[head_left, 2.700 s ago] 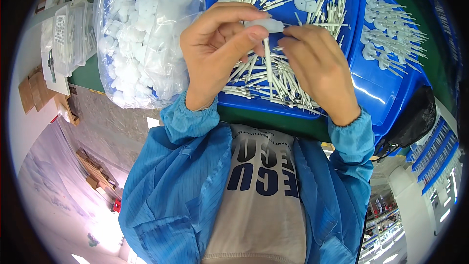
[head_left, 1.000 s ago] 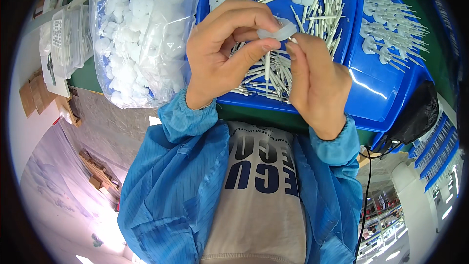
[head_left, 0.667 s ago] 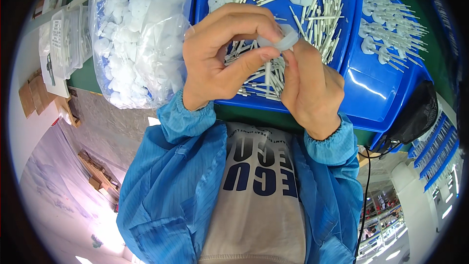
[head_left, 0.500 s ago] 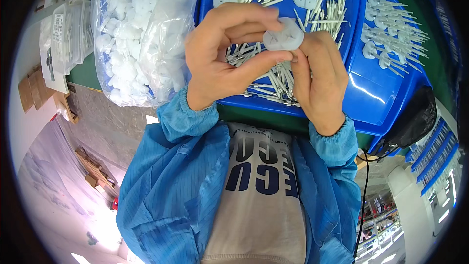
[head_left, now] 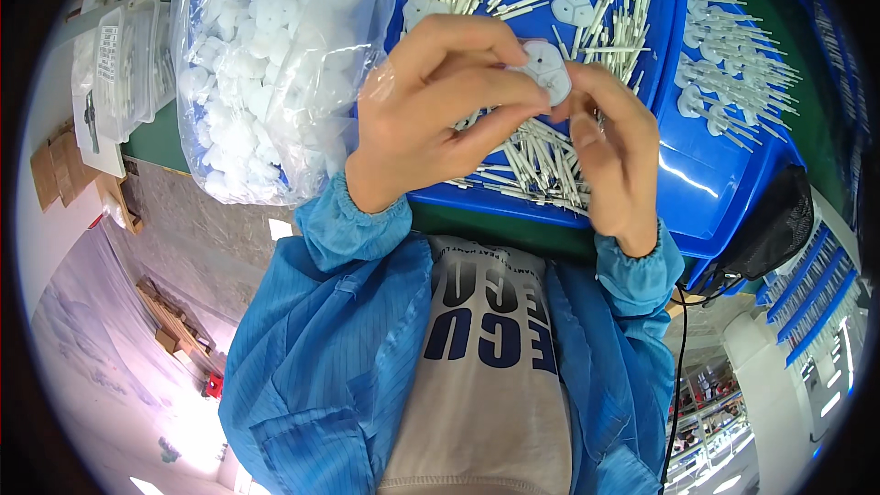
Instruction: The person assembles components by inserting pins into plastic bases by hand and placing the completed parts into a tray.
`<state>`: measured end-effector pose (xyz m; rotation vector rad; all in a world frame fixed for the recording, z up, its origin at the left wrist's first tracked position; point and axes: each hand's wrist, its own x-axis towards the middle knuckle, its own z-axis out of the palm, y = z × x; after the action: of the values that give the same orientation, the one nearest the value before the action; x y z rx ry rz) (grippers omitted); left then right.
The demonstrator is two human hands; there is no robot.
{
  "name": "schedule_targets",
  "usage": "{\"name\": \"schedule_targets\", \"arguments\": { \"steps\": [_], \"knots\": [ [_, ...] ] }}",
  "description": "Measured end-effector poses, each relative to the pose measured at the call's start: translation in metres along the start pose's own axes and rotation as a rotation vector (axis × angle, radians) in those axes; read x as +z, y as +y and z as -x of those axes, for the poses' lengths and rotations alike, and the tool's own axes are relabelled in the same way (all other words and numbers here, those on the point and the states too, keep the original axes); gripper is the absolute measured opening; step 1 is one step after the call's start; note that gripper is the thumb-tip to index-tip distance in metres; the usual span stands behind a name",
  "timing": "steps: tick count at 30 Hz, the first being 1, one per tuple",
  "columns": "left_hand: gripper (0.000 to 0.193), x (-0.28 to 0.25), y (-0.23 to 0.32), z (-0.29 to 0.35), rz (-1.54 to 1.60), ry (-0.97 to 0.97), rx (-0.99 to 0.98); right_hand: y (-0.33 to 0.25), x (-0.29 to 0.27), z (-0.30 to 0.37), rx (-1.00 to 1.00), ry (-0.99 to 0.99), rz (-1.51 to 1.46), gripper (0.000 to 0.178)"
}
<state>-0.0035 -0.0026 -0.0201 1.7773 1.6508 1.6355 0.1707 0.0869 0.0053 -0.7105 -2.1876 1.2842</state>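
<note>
My left hand pinches a round white plastic disc with slots and small holes, tilted up between thumb and fingers. My right hand is at the disc's right edge, its fingers curled together there. Whatever those fingers grip is hidden. Both hands are above a blue tray of loose thin white rods with metal ends. Several similar discs lie among the rods.
Left of the tray, a clear plastic bag is full of white discs. On the right, a blue bin holds discs with rods attached. A black mesh pouch hangs beside it. Clear plastic boxes stand at far left.
The disc has turned more edge-on and shifted slightly right. My left fingers have closed further over it. My right hand has moved a little right, its thumb lower and away from the disc.
</note>
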Motion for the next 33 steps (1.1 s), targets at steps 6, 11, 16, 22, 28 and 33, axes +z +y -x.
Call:
{"name": "schedule_targets", "arguments": {
  "steps": [6, 11, 16, 22, 28, 33],
  "knots": [
    [0.017, 0.001, -0.003, 0.005, -0.069, 0.062, 0.260, -0.022, -0.012, -0.009, 0.456, -0.209, -0.223, 0.020],
    [0.026, -0.001, 0.012, 0.005, 0.394, 0.137, 0.017, -0.007, 0.006, -0.025, 0.216, -0.088, 0.179, 0.016],
    [0.030, -0.008, 0.000, 0.010, 0.513, 0.171, -0.212, 0.026, 0.040, -0.015, -0.229, -0.052, 0.554, 0.030],
    [0.022, -0.011, 0.000, 0.011, 0.694, 0.252, -0.465, 0.006, 0.029, -0.010, -0.128, -0.189, 0.665, 0.020],
    [0.023, -0.003, -0.002, 0.010, 0.648, 0.255, -0.428, -0.016, -0.004, 0.007, 0.195, -0.173, 0.400, 0.016],
    [0.023, -0.004, -0.002, 0.011, 0.678, 0.251, -0.478, -0.016, -0.011, 0.011, 0.121, -0.251, 0.490, 0.011]
  ]
}}
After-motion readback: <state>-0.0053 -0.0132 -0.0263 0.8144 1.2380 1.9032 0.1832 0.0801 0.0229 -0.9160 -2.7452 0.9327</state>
